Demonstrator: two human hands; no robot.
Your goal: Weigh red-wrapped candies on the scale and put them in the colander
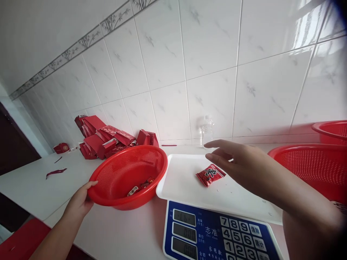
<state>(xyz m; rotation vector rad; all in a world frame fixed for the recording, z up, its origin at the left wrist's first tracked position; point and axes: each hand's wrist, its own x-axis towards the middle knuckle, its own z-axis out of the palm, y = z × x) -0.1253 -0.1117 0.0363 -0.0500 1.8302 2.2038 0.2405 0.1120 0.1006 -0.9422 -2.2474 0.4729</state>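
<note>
My left hand (78, 200) grips the near left rim of a red plastic basket (108, 173), thumb over the edge. A few small wrapped packets (139, 188) lie on the basket's floor. Over the white weighing tray (181, 177) of a digital scale (206, 234), my right hand (230, 155) hovers with fingers stretched to the left and nothing held. Below its fingertips a red snack packet (211, 175) with black lettering rests on that tray. The basket's right side overlaps the tray's left edge in view; whether they touch I cannot tell.
Red boxes and packaging (105, 139) are piled against the tiled wall. A clear plastic bottle (208, 128) stands behind the scale. At the right are another red basket (306, 162) and, behind it, a red container (333, 130). A dark red strip (56, 172) lies at the left.
</note>
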